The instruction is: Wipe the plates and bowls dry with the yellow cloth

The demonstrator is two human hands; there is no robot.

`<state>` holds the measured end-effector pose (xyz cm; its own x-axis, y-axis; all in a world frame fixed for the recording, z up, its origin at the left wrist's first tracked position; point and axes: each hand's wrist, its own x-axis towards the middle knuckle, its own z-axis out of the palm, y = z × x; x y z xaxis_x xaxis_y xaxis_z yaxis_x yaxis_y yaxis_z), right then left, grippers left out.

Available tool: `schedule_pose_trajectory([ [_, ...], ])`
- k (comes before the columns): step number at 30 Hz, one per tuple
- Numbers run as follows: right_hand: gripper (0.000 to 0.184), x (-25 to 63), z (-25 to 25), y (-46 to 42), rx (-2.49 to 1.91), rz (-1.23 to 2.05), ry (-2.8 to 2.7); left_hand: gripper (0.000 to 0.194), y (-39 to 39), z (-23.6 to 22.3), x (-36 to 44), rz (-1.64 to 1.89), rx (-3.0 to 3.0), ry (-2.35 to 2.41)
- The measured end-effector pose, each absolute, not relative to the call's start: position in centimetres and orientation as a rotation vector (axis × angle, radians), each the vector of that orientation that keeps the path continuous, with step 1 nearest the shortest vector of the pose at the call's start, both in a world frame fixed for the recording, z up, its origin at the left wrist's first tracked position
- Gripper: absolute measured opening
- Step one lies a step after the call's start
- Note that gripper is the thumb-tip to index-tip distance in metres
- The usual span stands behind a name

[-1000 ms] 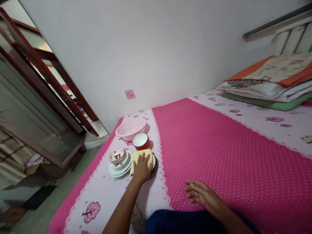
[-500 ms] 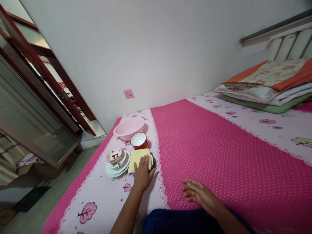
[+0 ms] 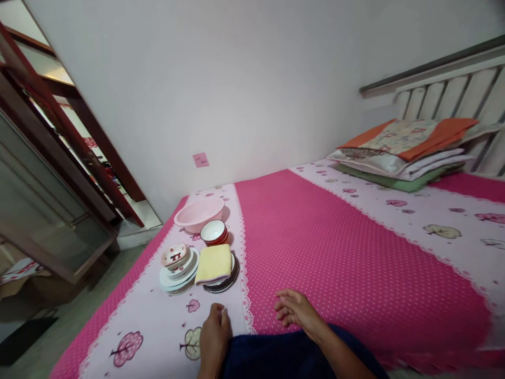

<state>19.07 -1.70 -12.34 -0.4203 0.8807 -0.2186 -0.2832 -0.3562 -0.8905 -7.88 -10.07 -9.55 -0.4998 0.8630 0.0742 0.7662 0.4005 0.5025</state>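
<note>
though illegible, writing (image 3: 202, 160) on pink card (image 3: 200, 163) beyond yellow cloth (image 3: 214, 263)

Folded towel (image 3: 214, 263): matt cloth. Washbasin (image 3: 194, 216): smooth plastic. Bowls (image 3: 213, 232), white plates (image 3: 182, 276): glossy, ceramic-looking. Bedsheet (image 3: 315, 237): matt cloth.

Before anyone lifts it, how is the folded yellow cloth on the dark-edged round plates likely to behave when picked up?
The folded yellow cloth is probably floppy: its folded edges look soft and rounded. It is likely light, being a thin pad of fabric. It seems unlikely to roll, lying flat on the dark-edged round plates.
</note>
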Motion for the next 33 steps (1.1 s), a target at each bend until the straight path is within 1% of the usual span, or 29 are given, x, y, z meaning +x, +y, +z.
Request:
schedule_pose_trajectory([
  [2,0.053,18.7,-12.8,-1.6,-0.947,1.83,-1.086,0.025,-8.8,-8.9,-7.9,0.646,1.434,2.568],
  [5,0.052,18.2,-13.5,-1.9,-0.985,1.739,-1.171,0.03,-7.5,-8.9,-7.2,0.585,1.448,2.694],
  [11,0.037,18.3,-14.5,-3.9,-1.046,1.521,-1.326,0.031,-7.7,-10.1,-7.0,0.605,1.516,2.777],
  [13,0.036,18.4,-14.5,-4.3,-1.057,1.499,-1.354,0.033,-7.9,-10.5,-7.2,0.632,1.539,2.79],
  [17,0.041,18.8,-14.4,-4.1,-1.069,1.509,-1.386,0.037,-7.8,-11.3,-7.5,0.702,1.586,2.808],
  [24,0.051,19.0,-13.8,-3.5,-1.092,1.566,-1.389,0.037,-8.0,-12.6,-7.8,0.855,1.683,2.814],
  [27,0.056,19.3,-14.4,-3.4,-1.096,1.63,-1.427,0.038,-8.1,-13.2,-7.8,0.931,1.718,2.813],
  [29,0.055,20.3,-15.2,-3.0,-1.126,1.638,-1.5,0.04,-8.2,-13.5,-7.7,0.977,1.723,2.823],
  [31,0.051,22.5,-16.1,-1.7,-1.248,1.529,-1.591,0.04,-8.3,-13.9,-7.6,1.007,1.726,2.832],
  [33,0.048,25.9,-16.7,0.2,-1.49,1.272,-1.639,0.041,-8.3,-14.1,-7.6,1.011,1.733,2.835],
])
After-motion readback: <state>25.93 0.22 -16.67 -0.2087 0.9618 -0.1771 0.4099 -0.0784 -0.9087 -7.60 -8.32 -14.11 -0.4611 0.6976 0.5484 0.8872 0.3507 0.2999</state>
